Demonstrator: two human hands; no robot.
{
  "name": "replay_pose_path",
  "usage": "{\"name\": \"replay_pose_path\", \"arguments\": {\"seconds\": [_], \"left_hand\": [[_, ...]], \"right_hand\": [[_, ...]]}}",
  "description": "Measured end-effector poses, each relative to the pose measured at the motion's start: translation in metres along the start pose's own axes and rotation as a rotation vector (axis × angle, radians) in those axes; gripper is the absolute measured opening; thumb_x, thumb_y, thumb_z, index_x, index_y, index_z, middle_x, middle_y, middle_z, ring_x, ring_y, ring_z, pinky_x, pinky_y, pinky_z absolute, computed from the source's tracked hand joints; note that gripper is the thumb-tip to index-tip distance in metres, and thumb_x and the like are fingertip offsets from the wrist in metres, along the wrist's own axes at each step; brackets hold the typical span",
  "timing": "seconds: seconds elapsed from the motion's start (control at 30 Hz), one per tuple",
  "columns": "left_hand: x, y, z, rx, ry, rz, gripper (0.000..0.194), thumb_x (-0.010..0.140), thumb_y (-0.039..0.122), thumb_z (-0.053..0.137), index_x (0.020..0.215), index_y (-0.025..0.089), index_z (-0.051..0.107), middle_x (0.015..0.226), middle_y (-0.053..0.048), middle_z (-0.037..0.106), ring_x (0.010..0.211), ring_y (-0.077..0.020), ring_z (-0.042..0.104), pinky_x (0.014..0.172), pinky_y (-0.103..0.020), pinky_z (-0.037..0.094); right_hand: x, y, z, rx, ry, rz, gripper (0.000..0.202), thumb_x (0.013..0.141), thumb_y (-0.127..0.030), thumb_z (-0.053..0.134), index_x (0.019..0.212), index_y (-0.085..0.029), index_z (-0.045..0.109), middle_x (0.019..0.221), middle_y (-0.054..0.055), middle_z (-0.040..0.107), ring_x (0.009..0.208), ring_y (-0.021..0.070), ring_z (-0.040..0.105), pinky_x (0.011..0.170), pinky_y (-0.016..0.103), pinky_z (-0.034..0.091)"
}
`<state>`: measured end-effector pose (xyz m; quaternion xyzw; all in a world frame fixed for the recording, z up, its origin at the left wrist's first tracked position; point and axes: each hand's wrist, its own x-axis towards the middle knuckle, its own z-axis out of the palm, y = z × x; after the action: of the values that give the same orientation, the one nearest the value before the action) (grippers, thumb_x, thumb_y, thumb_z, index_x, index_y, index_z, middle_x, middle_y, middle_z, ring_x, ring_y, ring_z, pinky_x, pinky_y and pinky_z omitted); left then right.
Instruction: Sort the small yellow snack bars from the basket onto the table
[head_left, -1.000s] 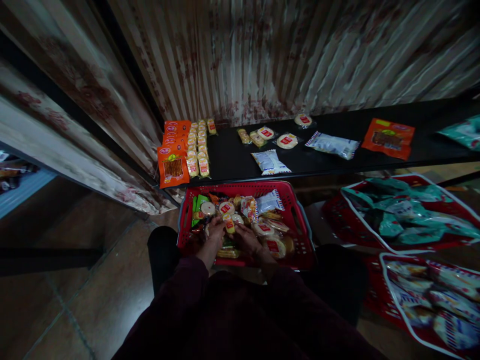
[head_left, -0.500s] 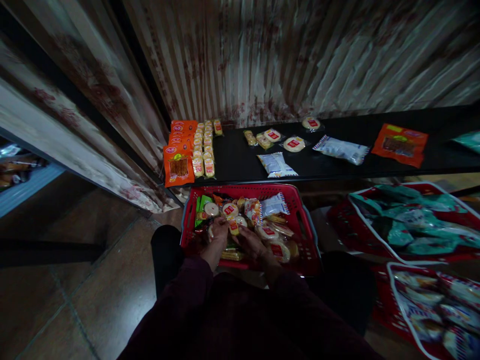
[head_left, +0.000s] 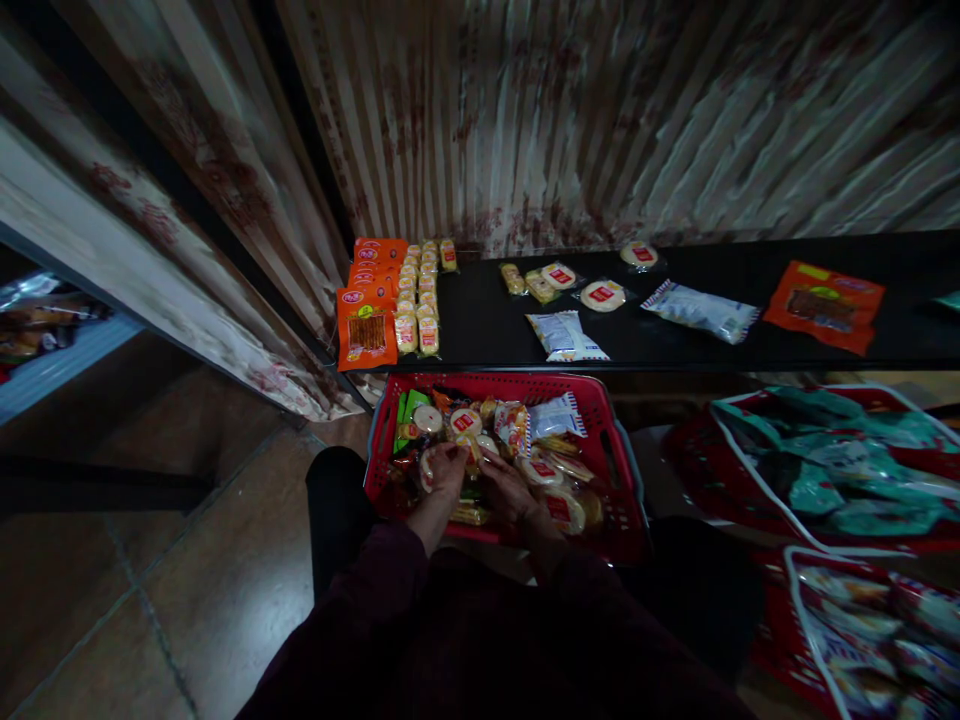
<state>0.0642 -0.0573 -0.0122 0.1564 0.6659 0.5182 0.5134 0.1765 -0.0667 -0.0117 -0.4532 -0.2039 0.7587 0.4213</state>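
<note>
My left hand (head_left: 447, 472) and my right hand (head_left: 508, 488) meet over a red plastic basket (head_left: 628, 510). The fingertips of both are closed on a small yellow wrapped cake (head_left: 472, 455), partly hidden by the fingers. Around them in the basket lie round wrapped biscuits (head_left: 562, 510) with red labels, a green packet (head_left: 405, 425) and a white-and-blue packet (head_left: 556, 416). On the black shelf (head_left: 480, 335) beyond, small yellow cakes (head_left: 427, 335) stand in two rows beside a line of orange packets (head_left: 367, 335).
Loose on the shelf are a round biscuit (head_left: 602, 295), white-and-blue bags (head_left: 701, 310) and an orange packet (head_left: 825, 305). To the right are a red basket of teal bags (head_left: 862, 470) and another of striped snack bags (head_left: 855, 620). A curtain (head_left: 525, 130) hangs behind.
The view has shifted slightly, so shelf and baskets sit a little further right. Both hands stay over the basket, with the yellow cake turned or more covered by the fingers.
</note>
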Motion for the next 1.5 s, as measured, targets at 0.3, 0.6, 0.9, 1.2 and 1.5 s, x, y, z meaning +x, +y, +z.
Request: {"name": "replay_pose_path", "arguments": {"seconds": [0.3,0.6,0.9,1.2,1.5], "left_hand": [[0.000,0.003,-0.001,0.089,0.013,0.004,0.015,0.068,0.018,0.068,0.083,0.016,0.064,0.091,-0.009,0.068,0.084,-0.0167,0.062,0.077,-0.029,0.047],[0.000,0.004,-0.003,0.133,0.045,0.019,0.019,0.070,0.013,0.064,0.089,0.015,0.066,0.093,-0.009,0.068,0.080,-0.0148,0.063,0.072,-0.026,0.049],[0.002,0.009,-0.001,0.174,0.077,-0.029,0.015,0.071,0.009,0.060,0.085,0.014,0.064,0.089,-0.008,0.068,0.076,-0.0135,0.062,0.068,-0.024,0.047],[0.015,0.016,0.004,0.038,0.015,-0.111,0.017,0.064,0.010,0.063,0.078,0.019,0.065,0.072,-0.001,0.067,0.063,-0.0116,0.057,0.062,-0.023,0.043],[0.034,0.029,0.008,-0.202,-0.109,-0.199,0.013,0.060,0.011,0.062,0.071,0.018,0.061,0.066,0.003,0.062,0.065,-0.0105,0.057,0.070,-0.023,0.043]], "right_hand": [[0.005,0.003,0.001,-0.084,-0.009,-0.096,0.042,0.054,-0.031,0.079,0.093,-0.026,0.064,0.090,0.000,0.072,0.083,0.0158,0.066,0.076,0.027,0.050],[0.009,0.008,0.004,-0.177,0.065,-0.110,0.041,0.056,-0.032,0.076,0.092,-0.024,0.060,0.086,0.000,0.070,0.076,0.0160,0.063,0.070,0.027,0.048],[0.006,0.004,0.014,-0.362,0.082,-0.214,0.035,0.062,-0.038,0.073,0.091,-0.023,0.060,0.086,0.001,0.067,0.077,0.0156,0.060,0.070,0.027,0.048],[0.023,0.003,0.019,-0.552,0.182,-0.348,0.032,0.062,-0.038,0.069,0.088,-0.022,0.060,0.089,0.002,0.064,0.081,0.0185,0.059,0.076,0.032,0.050],[0.038,-0.001,0.019,-0.807,0.217,-0.579,0.026,0.071,-0.038,0.062,0.092,-0.022,0.062,0.101,0.007,0.061,0.097,0.0231,0.057,0.087,0.042,0.049]]}}
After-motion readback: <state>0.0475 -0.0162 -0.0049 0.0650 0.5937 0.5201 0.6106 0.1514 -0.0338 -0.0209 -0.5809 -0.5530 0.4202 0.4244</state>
